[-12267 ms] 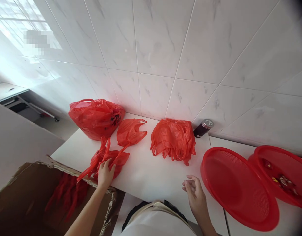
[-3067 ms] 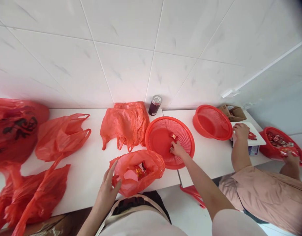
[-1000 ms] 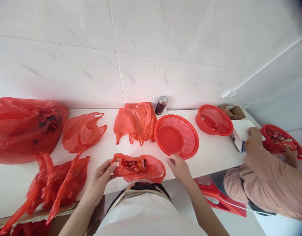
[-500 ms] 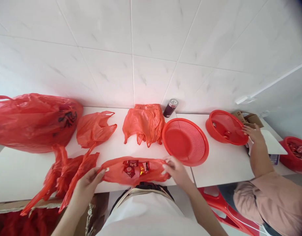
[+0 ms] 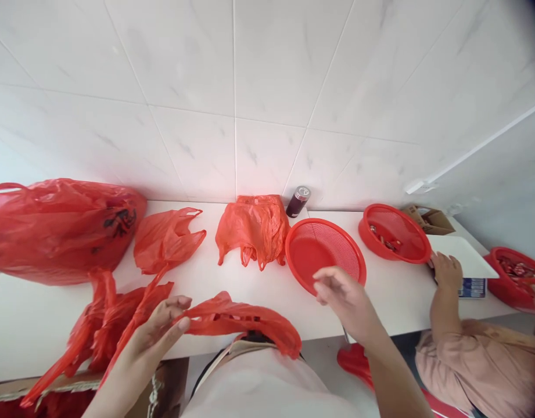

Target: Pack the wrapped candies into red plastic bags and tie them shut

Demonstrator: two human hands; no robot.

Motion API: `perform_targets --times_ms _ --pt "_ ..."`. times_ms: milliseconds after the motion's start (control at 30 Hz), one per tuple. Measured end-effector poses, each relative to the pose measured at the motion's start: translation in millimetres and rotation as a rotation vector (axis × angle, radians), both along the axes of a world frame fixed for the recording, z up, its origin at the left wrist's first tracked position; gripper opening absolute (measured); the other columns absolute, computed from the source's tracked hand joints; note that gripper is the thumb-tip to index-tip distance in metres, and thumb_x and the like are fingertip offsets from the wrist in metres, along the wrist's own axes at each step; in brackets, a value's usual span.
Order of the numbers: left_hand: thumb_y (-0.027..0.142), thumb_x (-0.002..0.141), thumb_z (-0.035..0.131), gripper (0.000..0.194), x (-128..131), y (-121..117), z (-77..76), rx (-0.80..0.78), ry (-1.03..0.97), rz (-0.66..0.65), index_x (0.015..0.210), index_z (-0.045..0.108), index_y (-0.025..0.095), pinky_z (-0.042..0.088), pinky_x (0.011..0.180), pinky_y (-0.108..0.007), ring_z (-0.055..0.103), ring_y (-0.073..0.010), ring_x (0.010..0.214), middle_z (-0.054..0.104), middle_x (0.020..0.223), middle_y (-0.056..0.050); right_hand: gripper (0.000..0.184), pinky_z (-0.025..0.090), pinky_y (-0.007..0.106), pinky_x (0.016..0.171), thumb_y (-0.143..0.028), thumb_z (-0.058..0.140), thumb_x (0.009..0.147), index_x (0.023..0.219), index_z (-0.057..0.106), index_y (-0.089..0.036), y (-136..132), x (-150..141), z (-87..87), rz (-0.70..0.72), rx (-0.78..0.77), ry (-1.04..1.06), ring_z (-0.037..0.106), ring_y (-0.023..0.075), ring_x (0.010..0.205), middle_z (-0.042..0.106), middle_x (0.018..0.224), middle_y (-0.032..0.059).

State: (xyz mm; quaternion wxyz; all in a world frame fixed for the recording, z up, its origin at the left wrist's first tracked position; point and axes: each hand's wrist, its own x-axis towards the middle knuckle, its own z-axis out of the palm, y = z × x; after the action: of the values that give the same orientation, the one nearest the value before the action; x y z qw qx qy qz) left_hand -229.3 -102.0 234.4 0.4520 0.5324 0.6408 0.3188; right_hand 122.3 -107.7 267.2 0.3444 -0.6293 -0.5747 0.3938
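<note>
In front of my body, the thin red plastic bag (image 5: 250, 318) hangs at the table's front edge. My left hand (image 5: 160, 331) grips its left end between thumb and fingers. The bag's mouth has narrowed, and the wrapped candies inside are mostly hidden. My right hand (image 5: 343, 299) is raised over the front rim of the red mesh basket (image 5: 322, 249), apart from the bag. Its fingers are loosely curled with a gap to the thumb, and I see nothing in them. Several knotted red bags (image 5: 112, 322) lie just left of my left hand.
A big stuffed red bag (image 5: 62, 232), a flat red bag (image 5: 167, 241) and a stack of red bags (image 5: 254, 232) line the wall, with a dark tumbler (image 5: 298, 202). At right a co-worker's hand (image 5: 448, 273) is near a basket with candies (image 5: 395, 232) and a white tray (image 5: 465, 255).
My right hand has let go of the bag's right end and moved right and up to the basket. The bag's right side has sagged. The co-worker's hand has left the basket rim.
</note>
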Motion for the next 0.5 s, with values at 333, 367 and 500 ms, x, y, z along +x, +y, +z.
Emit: perform_targets --times_ms 333,367,500 --pt "0.054 0.079 0.060 0.037 7 -2 -4.2 -0.073 -0.075 -0.135 0.099 0.070 0.025 0.035 0.109 -0.046 0.045 -0.0297 0.131 0.059 0.132 -0.007 0.012 0.041 0.024 0.067 -0.029 0.057 0.087 0.094 0.065 -0.023 -13 -34 -83.9 0.355 -0.349 -0.205 0.058 0.0159 0.075 0.065 0.084 -0.0008" --pt "0.054 0.079 0.060 0.038 6 -3 -4.9 -0.065 -0.068 -0.116 0.101 0.070 0.026 0.035 0.109 -0.046 0.047 -0.0299 0.130 0.060 0.131 -0.007 0.010 0.038 0.023 0.063 -0.027 0.055 0.089 0.087 0.063 -0.021 -14 -34 -85.0 0.328 -0.316 -0.220 0.056 0.0148 0.070 0.063 0.078 -0.0017" --pt "0.053 0.078 0.062 0.044 6 -7 -13.5 -0.042 -0.178 -0.050 0.112 0.065 0.025 0.041 0.105 -0.043 0.055 -0.0292 0.121 0.067 0.119 -0.008 0.009 0.037 0.022 0.063 -0.023 0.052 0.091 0.084 0.058 -0.020 -4 -39 -68.6 0.311 -0.130 -0.169 0.053 0.0131 0.070 0.060 0.076 -0.0024"
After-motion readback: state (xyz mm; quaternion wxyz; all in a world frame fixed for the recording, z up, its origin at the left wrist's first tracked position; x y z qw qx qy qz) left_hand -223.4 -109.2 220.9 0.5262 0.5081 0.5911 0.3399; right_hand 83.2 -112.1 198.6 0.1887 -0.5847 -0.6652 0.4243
